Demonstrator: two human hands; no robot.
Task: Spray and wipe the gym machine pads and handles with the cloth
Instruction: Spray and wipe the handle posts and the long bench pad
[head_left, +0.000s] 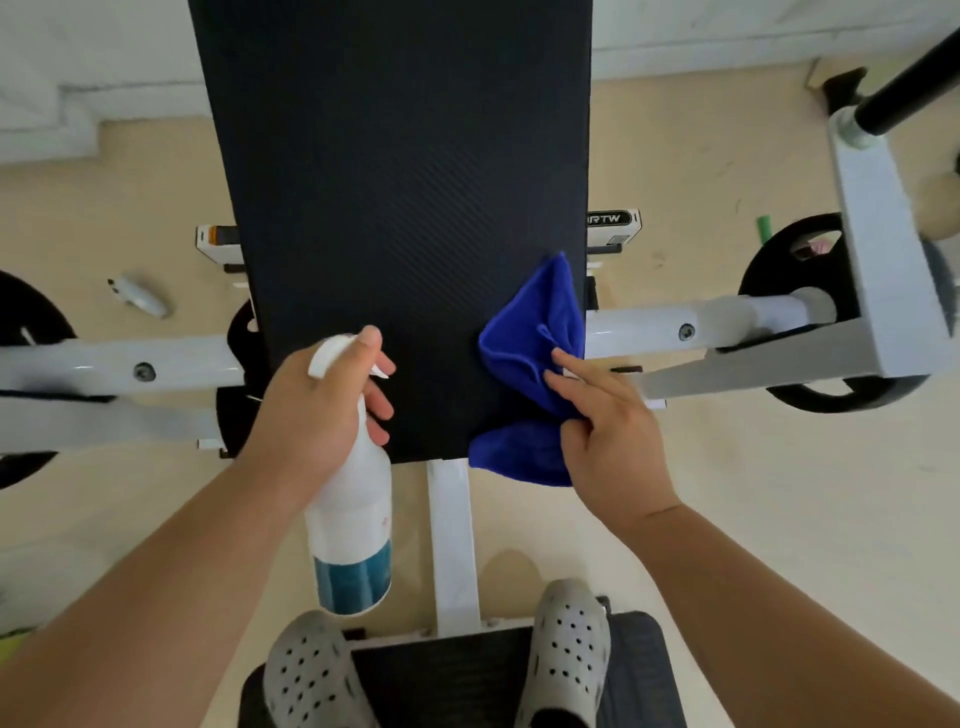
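A long black back pad of the gym machine fills the middle of the view. My left hand is shut on a white spray bottle with a blue band at its base; the nozzle points at the pad's lower left part. My right hand grips a bunched blue cloth and presses it against the pad's lower right edge. Part of the cloth hangs below the pad's bottom corner.
White frame arms run out to both sides, carrying black weight plates. A white post drops below the pad to a black seat pad where my grey clogs stand. A black bar crosses the upper right.
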